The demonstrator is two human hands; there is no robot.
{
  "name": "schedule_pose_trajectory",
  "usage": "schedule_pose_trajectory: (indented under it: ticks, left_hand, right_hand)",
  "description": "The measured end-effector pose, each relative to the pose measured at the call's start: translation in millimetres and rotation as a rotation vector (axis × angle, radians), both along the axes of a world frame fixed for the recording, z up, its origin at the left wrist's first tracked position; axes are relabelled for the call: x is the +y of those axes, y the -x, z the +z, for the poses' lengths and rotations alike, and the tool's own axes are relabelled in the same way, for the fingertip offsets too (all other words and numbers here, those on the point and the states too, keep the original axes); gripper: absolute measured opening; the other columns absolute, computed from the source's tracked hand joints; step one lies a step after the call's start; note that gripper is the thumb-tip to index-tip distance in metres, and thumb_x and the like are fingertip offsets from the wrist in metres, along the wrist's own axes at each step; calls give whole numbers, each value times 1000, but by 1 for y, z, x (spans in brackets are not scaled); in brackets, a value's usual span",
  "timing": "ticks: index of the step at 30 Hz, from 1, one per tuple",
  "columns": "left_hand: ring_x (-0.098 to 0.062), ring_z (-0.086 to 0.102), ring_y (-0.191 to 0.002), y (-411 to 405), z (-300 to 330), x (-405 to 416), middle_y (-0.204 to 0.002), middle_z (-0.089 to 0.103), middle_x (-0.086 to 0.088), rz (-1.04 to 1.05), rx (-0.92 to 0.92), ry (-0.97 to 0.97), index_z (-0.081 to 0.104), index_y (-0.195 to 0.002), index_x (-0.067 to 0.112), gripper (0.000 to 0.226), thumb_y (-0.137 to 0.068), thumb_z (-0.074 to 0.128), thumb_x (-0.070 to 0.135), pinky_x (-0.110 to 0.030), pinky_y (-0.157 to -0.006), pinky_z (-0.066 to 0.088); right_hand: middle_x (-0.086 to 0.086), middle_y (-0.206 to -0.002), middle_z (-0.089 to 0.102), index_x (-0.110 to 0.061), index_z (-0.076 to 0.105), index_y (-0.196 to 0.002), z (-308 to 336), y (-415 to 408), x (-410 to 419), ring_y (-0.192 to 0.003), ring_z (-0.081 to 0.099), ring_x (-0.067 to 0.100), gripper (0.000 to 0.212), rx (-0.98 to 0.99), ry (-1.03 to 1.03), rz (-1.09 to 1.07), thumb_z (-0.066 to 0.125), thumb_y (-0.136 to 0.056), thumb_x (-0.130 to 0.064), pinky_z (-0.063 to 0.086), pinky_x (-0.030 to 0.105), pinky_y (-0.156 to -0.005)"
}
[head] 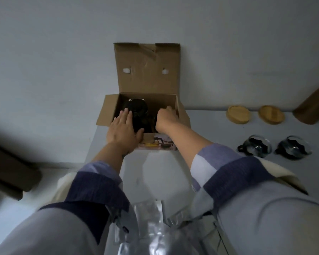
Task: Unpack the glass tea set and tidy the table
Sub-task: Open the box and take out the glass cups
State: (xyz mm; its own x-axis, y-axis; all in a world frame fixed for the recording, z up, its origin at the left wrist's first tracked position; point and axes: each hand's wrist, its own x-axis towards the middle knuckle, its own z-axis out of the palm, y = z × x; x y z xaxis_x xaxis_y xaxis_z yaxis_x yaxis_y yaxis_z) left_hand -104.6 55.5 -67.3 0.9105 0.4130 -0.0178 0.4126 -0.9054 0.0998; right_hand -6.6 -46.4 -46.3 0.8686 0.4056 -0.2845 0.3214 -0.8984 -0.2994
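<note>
Fingers of the left hand point(123, 129) lie straight and flat over a dark glass piece, probably the teapot point(135, 109), inside the open cardboard box point(147, 70); thumb spread toward the near box wall. Right hand point(166, 117) reaches into the right half of the box with its fingers curled down; whether they grip anything is hidden by the hand itself and the dark interior.

Step in hand, as judged: lifting the remaining pieces out of the box. Next move calls for a firm two-hand hold on the dark piece and a straight lift clear of the box walls and side flaps.

Already out on the worktop point(210, 129), right side: two glass cups point(254, 146) near, two round wooden coasters point(238, 114) far, a brown cylinder point(313, 107) at far right edge. Upright box lid leans on the wall behind. Silvery plastic bag point(155, 227) lies near the person, between the sleeves; could snag when setting pieces down. Cups sit well apart from the box.
</note>
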Motion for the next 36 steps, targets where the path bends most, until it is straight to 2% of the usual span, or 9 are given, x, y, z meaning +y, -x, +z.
schedule_pose_trajectory:
  ticks: [2, 5, 9, 13, 18, 22, 28, 32, 36]
  left_hand:
    - [-20, -1, -148, 0, -2, 4, -161, 0, -6, -9, -10, 11, 3, -152, 10, 74, -97, 32, 51, -33, -120, 4]
    - [-19, -3, -148, -1, -7, 8, -161, -2, -5, -20, -21, 18, 2, -152, 10, 75, -97, 30, 52, -32, -119, 3]
    - [-18, -4, -148, -2, -11, 10, -160, -4, -5, -20, -36, 11, -1, -152, 11, 75, -97, 28, 53, -31, -118, 2]
    - [-18, -6, -148, -3, -13, 10, -160, -5, -5, -8, -41, 2, -1, -152, 11, 74, -97, 27, 53, -31, -118, 0]
    - [-18, -7, -148, -3, -14, 8, -160, -6, -5, 1, -19, -12, -2, -152, 12, 74, -97, 24, 54, -31, -118, 0]
    - [-18, -7, -148, -3, -11, 8, -160, -7, -6, 1, 8, -9, -3, -152, 11, 73, -98, 24, 53, -32, -119, 0]
    - [-21, -8, -147, -5, -6, 5, -160, -9, -7, 2, 68, -19, -4, -151, 10, 73, -98, 24, 51, -35, -119, 1]
    - [-22, -6, -148, -3, -3, 3, -160, -8, -7, 13, 87, -6, -3, -152, 10, 73, -98, 27, 50, -36, -119, 2]
    - [-23, -5, -148, -7, 2, 1, -160, -6, -8, 35, 117, 5, -1, -152, 10, 74, -98, 32, 49, -39, -120, 3]
  right_hand:
    - [18, -146, 29, -1, 41, -137, 0, -9, 8, -131, 36, 35, 54, -12, 77, 38, 60, -86, -4, 40, 38, -104]
    - [21, -145, 32, 2, 34, -141, -5, -26, 15, -133, 32, 36, 58, -51, 166, 40, 59, -89, -10, 37, 38, -106]
    - [22, -141, 39, -2, 32, -140, -21, -36, 24, -133, 33, 36, 65, -93, 236, 26, 64, -86, -17, 39, 39, -102]
    - [21, -143, 40, -2, 33, -140, -26, -40, 25, -136, 30, 37, 61, -95, 249, 32, 61, -88, -17, 38, 39, -104]
    - [20, -140, 43, -1, 37, -137, -31, -38, 23, -130, 38, 34, 63, -213, 258, 55, 67, -84, -18, 39, 37, -102]
    - [18, -136, 42, -3, 39, -135, -22, -34, 19, -123, 44, 32, 65, -353, 228, 135, 71, -79, -13, 43, 36, -95]
    - [14, -137, 31, -7, 37, -134, -3, -29, 1, -110, 51, 31, 79, -454, 49, 187, 82, -69, -13, 46, 33, -81]
    - [13, -141, 24, -11, 33, -137, 5, -25, -13, -118, 44, 31, 88, -383, -211, 31, 84, -67, -29, 48, 35, -91]
    - [9, -135, 36, -14, 35, -133, 7, -20, -34, -121, 44, 29, 84, -274, -512, -156, 81, -66, -35, 47, 37, -98]
